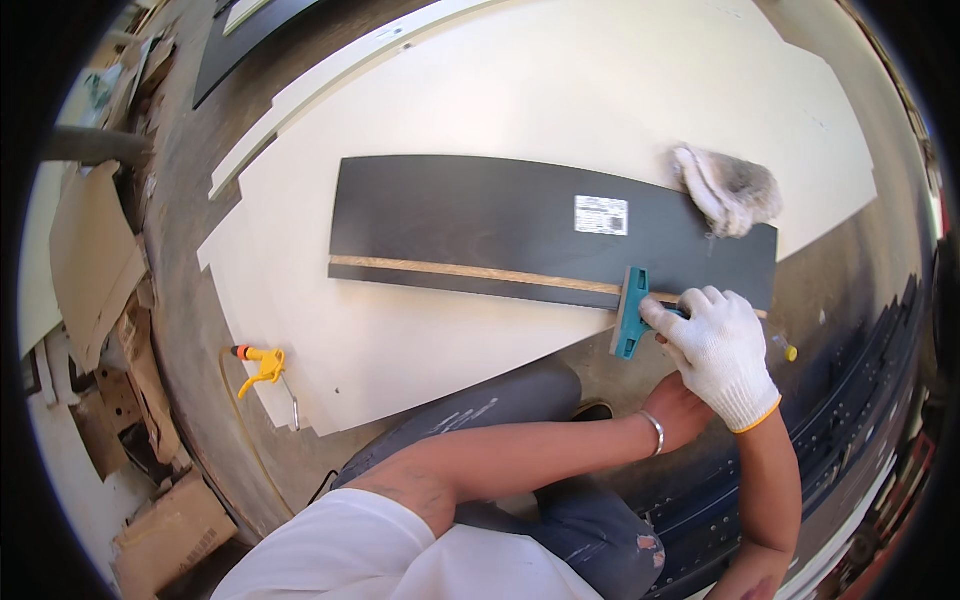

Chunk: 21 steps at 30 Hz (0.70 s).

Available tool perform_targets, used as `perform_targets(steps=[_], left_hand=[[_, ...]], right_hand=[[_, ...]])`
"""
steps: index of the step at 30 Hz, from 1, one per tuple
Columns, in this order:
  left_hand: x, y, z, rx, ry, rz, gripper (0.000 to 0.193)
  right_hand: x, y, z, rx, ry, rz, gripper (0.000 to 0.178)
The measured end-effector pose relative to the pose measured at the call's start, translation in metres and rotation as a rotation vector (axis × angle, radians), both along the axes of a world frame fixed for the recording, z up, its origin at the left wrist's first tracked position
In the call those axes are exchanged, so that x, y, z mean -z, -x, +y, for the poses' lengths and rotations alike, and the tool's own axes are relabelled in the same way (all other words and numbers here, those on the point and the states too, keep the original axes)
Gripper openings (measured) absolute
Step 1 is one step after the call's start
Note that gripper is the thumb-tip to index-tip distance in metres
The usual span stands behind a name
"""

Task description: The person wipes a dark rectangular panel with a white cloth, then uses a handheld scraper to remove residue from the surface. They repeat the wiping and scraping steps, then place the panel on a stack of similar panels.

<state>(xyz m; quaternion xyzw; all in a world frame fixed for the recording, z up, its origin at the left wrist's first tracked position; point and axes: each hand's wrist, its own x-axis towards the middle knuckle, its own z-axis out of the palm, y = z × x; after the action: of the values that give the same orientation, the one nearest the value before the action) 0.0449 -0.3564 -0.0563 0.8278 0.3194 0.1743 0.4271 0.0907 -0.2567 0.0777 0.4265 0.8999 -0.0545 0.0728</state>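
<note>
Now the right hand (722,355), in a white knit glove, is clenching around the handle of a teal edge trimmer (630,312) and pressing it against the near long edge of the dark panel (480,215), out toward the panel's 3 o'clock end. The left hand (680,405) is crossing in underneath, bare, with a metal bracelet at the wrist; it is tucking behind the gloved hand, and I cannot tell whether its grip is closed on anything or just bracing. The panel is lying flat on a big white board (560,90) that is serving as the table here, and its pale wood-coloured edge strip (470,271) is running in plain view from the 9 o'clock end right up to the tool. Judging by where the trimmer is sitting, nearly the whole exposed length of that edge lies on one side of it and only a short bit is showing past the glove, though I cannot say which part has been worked. A second white glove (728,187) is lying crumpled across the far edge of the panel at about 1 o'clock, unused. Down at 8 o'clock, a yellow air blow gun (262,365) is resting at the corner of the white board, well apart from both hands.
</note>
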Motion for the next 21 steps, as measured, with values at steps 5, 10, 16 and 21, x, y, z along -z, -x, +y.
perform_targets(steps=[5, 10, 16, 21], left_hand=[[0.001, 0.007, 0.024, -0.187, 0.006, 0.024, 0.050], [-0.009, 0.015, 0.026, -0.226, 0.166, -0.051, 0.053], [0.000, 0.014, 0.026, -0.267, 0.306, -0.246, 0.056], [0.012, 0.006, 0.024, -0.254, -0.253, 0.087, 0.061]], right_hand=[[0.005, 0.019, 0.008, -0.007, -0.048, 0.033, 0.040], [0.004, 0.041, 0.012, -0.031, -0.045, -0.018, 0.041], [0.010, 0.108, 0.022, -0.049, -0.037, -0.027, 0.037], [0.010, 0.176, 0.034, -0.103, -0.058, -0.042, 0.033]])
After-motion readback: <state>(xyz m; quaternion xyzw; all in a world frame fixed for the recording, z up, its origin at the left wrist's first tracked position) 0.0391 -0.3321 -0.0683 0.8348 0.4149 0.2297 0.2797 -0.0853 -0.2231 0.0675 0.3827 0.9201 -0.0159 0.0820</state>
